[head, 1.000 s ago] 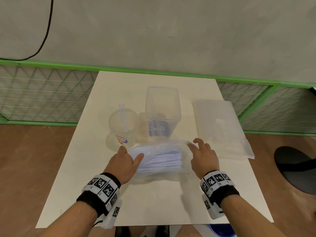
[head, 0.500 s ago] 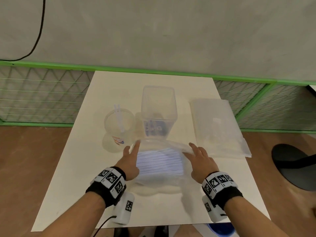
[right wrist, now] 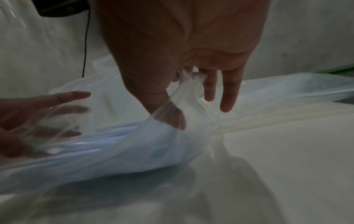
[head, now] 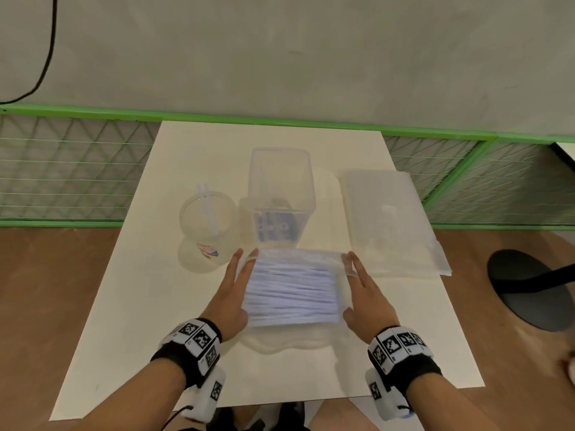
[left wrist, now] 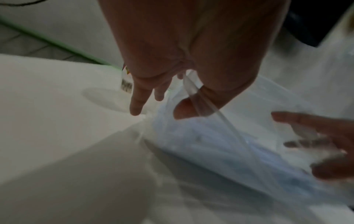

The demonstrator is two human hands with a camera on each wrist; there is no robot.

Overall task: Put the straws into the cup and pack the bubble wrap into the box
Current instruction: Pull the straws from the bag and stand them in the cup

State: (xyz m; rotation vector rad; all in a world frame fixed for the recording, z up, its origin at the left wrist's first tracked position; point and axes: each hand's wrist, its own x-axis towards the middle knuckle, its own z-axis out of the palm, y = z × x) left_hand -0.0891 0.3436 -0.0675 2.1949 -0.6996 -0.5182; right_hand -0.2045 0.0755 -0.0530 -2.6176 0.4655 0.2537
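1. Both hands are on a clear bag (head: 292,259) full of white straws (head: 292,293), lifted just above the table (head: 124,306) near the front edge, a shadow under it.
2. The left hand (head: 230,293) takes the bag's left end: thumb and a finger pinch the film, as the left wrist view shows, while the other fingers (left wrist: 138,104) point out straight.
3. The right hand (head: 367,300) mirrors it on the right end, thumb and a finger pinching a bunched bit of film; two fingers (right wrist: 229,97) hang straight and slightly apart.
4. The cup (head: 207,225) stands behind the left hand, upright, with two straws (head: 207,206) leaning in it.
5. The clear box (head: 281,194) stands open just right of the cup, straight behind the bag.
6. The bubble wrap (head: 392,222) lies flat in a folded stack to the right of the box, on the table, outside the box.
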